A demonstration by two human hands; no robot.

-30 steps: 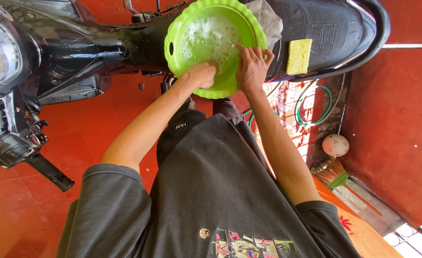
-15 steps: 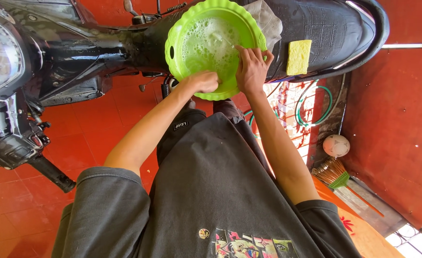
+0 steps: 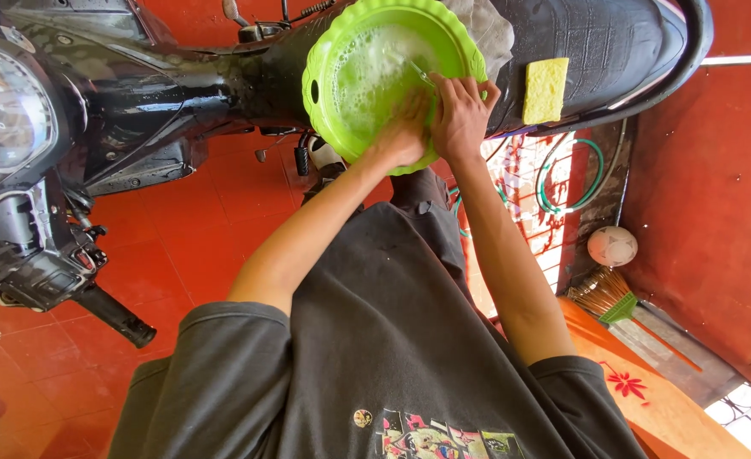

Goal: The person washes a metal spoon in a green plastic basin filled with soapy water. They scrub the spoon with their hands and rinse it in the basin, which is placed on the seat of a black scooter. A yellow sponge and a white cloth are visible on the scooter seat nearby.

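Green basin, both hands in suds

Green plastic basin sits on the black motorcycle, at the front end of the seat, tilted toward the camera, foamy soapy water inside. Both hands are at its near rim. Left hand is curled, fingers pressed together into the foam at the lower inside wall; what it pinches, if anything, cannot tell, suds hide the fingertips. Right hand is just beside it, touching it, palm down, fingers partly spread over the rim and dipping into the basin; a thin pale thing shows near its fingertips, too blurred to name. No clear grip on any object for either hand.

Outward: grey cloth lies behind the basin's right edge on the seat. Yellow sponge rests flat on the seat, near the right hand but apart from it. Motorcycle body is wet and glossy, speedometer at far left. Red tile floor below. Green hose coiled under the seat area, white ball and a green-handled broom by the red wall at right. Person wears a dark grey shirt.
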